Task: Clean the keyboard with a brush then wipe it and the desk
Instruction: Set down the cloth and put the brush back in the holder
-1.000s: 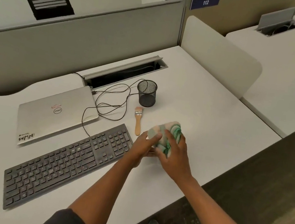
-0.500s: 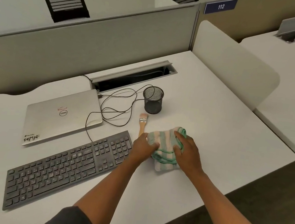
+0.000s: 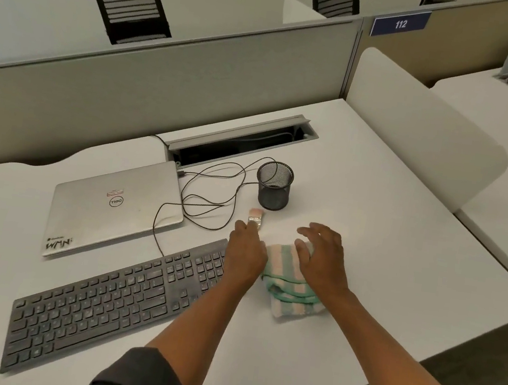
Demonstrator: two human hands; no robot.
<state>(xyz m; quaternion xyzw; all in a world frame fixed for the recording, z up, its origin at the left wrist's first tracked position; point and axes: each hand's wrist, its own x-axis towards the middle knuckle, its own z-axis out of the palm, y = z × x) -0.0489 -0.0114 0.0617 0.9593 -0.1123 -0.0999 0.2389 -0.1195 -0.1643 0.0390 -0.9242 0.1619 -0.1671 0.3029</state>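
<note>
Striped cloth (image 3: 290,282) under the relaxed right hand (image 3: 323,260); left hand (image 3: 245,253) covers one brush (image 3: 256,217), grip unclear

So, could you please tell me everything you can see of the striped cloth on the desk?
The cloth is a soft towel with pale pink, white and green stripes and a darker green edge. It lies folded and bunched on the white desk, right of the keyboard. The right hand rests on its far end with fingers spread; the left hand lies against its left edge.

Dark keyboard (image 3: 107,295) flat, brush (image 3: 256,218) partly hidden, striped cloth (image 3: 290,282) apparently folded
</note>
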